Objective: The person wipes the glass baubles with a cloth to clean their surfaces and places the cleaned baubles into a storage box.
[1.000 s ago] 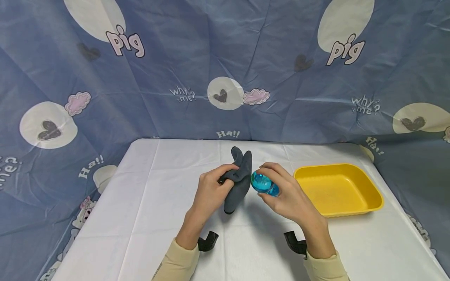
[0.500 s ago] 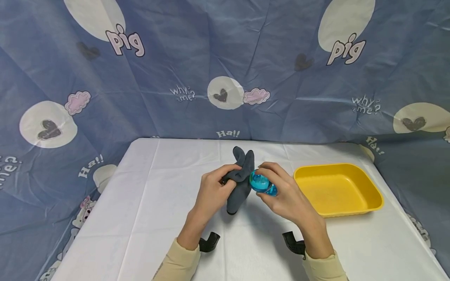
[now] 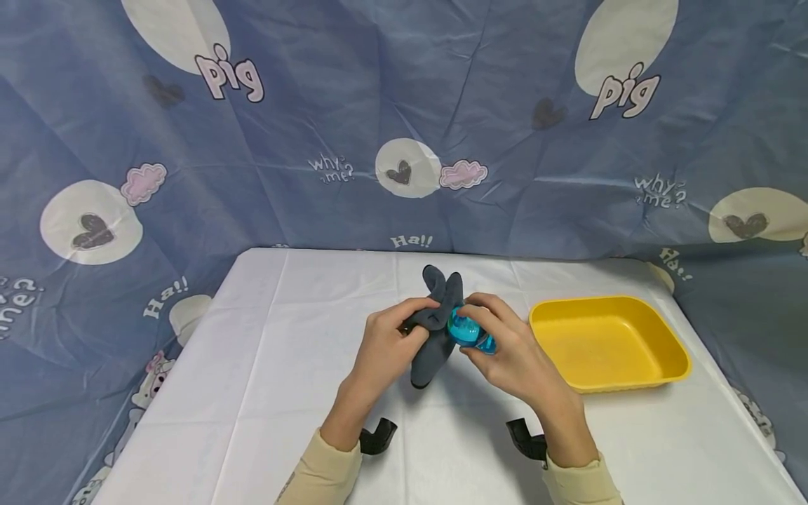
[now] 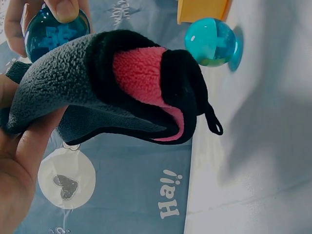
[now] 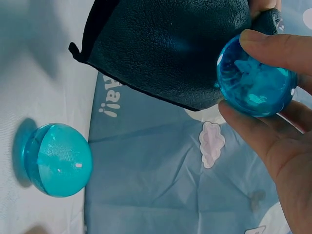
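As the left hand [image 3: 390, 344] pinches one cloth [image 3: 431, 359], central in the head view, the right hand [image 3: 510, 351] grips one of two balls [image 3: 463, 330]; one tray [image 3: 609, 347] sits at right.

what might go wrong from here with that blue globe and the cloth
The held blue globe looks smooth and glossy, and the right hand grips it with fingers and thumb, so it might slip while against or near the cloth.

A second blue globe stands on the white table; a dropped globe could knock it over.

The cloth hangs loose beyond the left hand's grip, so a swing might brush that standing globe.
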Motion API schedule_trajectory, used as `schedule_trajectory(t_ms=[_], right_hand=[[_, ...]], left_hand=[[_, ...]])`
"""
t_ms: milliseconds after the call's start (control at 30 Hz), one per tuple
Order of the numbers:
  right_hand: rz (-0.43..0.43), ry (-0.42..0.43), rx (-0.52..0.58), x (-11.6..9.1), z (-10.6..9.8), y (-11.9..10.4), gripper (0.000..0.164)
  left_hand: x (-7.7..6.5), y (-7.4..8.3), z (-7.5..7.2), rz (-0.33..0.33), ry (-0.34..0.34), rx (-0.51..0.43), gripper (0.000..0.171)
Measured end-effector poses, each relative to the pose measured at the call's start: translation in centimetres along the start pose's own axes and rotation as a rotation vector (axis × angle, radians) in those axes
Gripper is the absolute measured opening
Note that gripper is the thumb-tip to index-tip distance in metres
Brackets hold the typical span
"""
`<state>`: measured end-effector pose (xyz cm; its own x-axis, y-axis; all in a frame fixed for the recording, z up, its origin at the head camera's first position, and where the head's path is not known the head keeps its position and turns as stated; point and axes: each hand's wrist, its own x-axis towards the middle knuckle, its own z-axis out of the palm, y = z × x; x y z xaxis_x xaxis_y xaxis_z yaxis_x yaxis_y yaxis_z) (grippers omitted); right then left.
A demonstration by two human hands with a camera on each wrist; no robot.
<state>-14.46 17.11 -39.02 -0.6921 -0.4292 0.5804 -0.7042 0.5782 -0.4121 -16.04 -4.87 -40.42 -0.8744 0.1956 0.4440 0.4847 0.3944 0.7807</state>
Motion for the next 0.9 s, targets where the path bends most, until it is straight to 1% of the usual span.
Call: schedule_trajectory(t_ms=[467,733,900], right_hand=[[-0.009,0.017,-0.008,-0.06,0.03,-0.07,0.053],[-0.003,0.035,0.025,0.0,-0.03,-0.08,0.053],[0.02,0.035,0.062,-0.01,-0.02,-0.09,0.053]], left_hand=[[-0.06,0.09,0.0,0.017,-0.027,-0.01,0.04],[-0.1,0.28,-0.04,0.056,-0.041,-0.021,0.039],[-0.15,0.34,-0.15,0.061,-0.059,-0.039,0.038]])
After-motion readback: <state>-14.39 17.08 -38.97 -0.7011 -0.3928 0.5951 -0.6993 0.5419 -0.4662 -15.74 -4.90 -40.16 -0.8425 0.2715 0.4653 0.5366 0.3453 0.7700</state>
